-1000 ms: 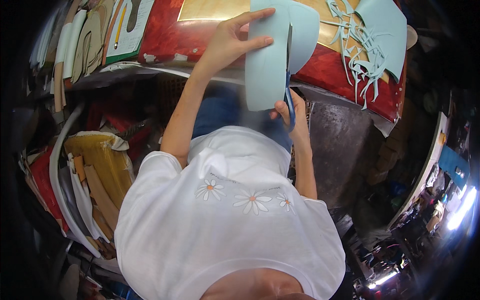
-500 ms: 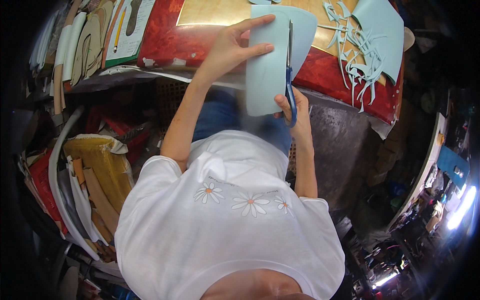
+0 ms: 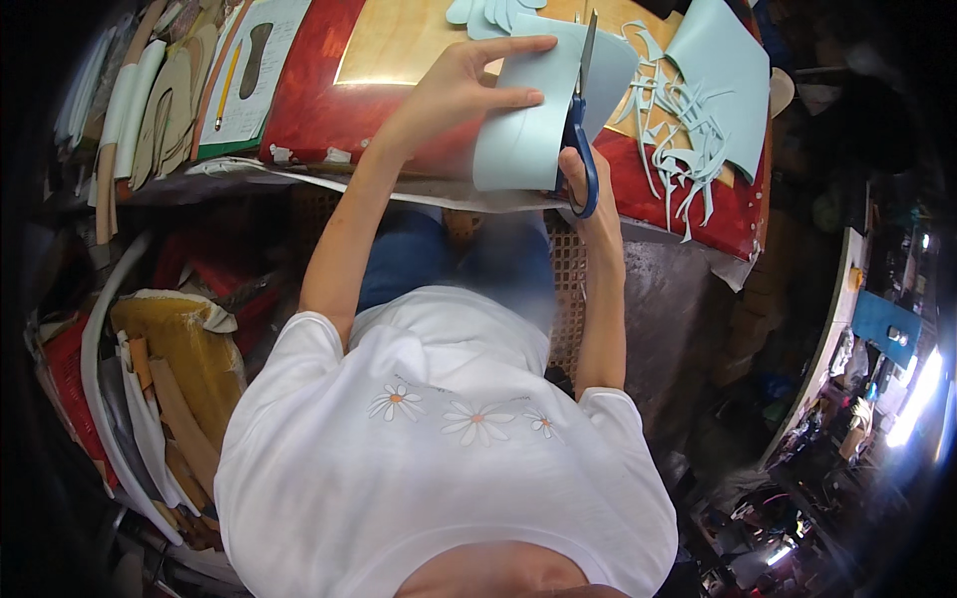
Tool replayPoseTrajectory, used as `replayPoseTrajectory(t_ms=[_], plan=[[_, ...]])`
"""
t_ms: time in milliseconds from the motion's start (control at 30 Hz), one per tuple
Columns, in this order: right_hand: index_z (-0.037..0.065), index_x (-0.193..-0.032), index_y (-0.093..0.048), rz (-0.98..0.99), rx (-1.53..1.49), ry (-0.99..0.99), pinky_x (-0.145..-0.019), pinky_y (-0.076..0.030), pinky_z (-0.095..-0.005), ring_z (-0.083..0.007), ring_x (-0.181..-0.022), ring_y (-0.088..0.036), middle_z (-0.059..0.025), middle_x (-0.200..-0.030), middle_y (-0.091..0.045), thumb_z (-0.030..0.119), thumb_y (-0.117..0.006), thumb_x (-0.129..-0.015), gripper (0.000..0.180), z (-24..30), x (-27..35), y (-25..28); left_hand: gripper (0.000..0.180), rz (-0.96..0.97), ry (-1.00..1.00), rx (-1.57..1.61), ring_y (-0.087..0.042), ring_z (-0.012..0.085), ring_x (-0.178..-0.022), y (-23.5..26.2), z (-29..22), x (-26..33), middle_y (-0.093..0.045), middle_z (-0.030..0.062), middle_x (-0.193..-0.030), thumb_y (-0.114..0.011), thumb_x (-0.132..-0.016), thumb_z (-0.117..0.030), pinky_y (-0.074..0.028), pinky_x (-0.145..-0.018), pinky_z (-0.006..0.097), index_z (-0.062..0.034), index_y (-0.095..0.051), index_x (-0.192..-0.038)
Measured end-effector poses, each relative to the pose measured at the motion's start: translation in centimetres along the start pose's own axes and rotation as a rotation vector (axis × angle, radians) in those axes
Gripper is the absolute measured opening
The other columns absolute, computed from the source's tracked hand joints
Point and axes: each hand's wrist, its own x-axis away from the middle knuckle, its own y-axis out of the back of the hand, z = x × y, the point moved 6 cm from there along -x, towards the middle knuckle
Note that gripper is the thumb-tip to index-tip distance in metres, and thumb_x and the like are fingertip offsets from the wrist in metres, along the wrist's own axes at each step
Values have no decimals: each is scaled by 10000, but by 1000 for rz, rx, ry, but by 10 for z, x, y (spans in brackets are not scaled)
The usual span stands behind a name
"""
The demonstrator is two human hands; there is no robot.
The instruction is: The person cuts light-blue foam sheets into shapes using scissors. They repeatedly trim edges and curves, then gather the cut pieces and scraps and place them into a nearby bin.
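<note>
My left hand [image 3: 478,85] grips a light blue sheet [image 3: 523,135], thumb and forefinger spread across its face and the other fingers mostly hidden. My right hand [image 3: 590,194] is closed around the dark blue handles of a pair of scissors [image 3: 579,149]. One blade shows, pointing away from me along the right side of the sheet. A rounded part of the light blue material extends to the right beyond the blade. I cannot tell whether the other blade is beneath the sheet.
The red-covered table [image 3: 309,105] has a wooden panel. Cut light blue pieces [image 3: 488,15] lie at the far side; curly offcuts [image 3: 688,140] and a larger light blue sheet [image 3: 728,85] lie right. At left are a pencil [image 3: 228,85], paper [image 3: 269,75] and stacked templates [image 3: 174,110].
The sheet's near end has lifted and swung slightly left, now above the table edge. The scissors have shifted away from me, their blade leaning further right. My view has also shifted a little.
</note>
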Motion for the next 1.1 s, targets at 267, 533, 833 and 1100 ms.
replayPoseTrajectory(t_ms=[267, 533, 833, 1100], plan=[[54, -859, -601, -98, 99, -44, -483, -340, -182, -39, -536, -452, 43, -610, -484, 310, -623, -858, 257, 4, -10, 27, 464, 53, -62, 13, -609, 138, -941, -1, 0, -29, -613, 69, -1125, -711, -780, -142, -504, -811, 262, -76, -572, -1218], [30, -974, -524, 90, 2, -21, -658, -421, -224, -101, -709, -534, -26, -764, -560, 680, -551, -759, 685, -12, 19, 3, 296, 15, -77, -88, -607, 111, -922, 4, -11, -17, -666, 33, -999, -688, -806, -192, -463, -835, 242, -81, -660, -1079], [7, -990, -504, 56, 73, 81, -645, -392, -229, -104, -739, -471, -23, -824, -495, 719, -629, -654, 797, 2, 30, -15, 276, 43, 4, -114, -617, 109, -919, -11, -18, 10, -676, 39, -1009, -679, -812, -172, -472, -848, 256, -91, -671, -1076], [19, -986, -515, 24, 153, 115, -656, -365, -232, -103, -743, -469, -14, -795, -509, 799, -545, -635, 855, 10, 31, -18, 274, 17, -22, -75, -619, 103, -895, -17, -21, 18, -678, 37, -1000, -682, -809, -155, -489, -808, 249, -86, -671, -1074]])
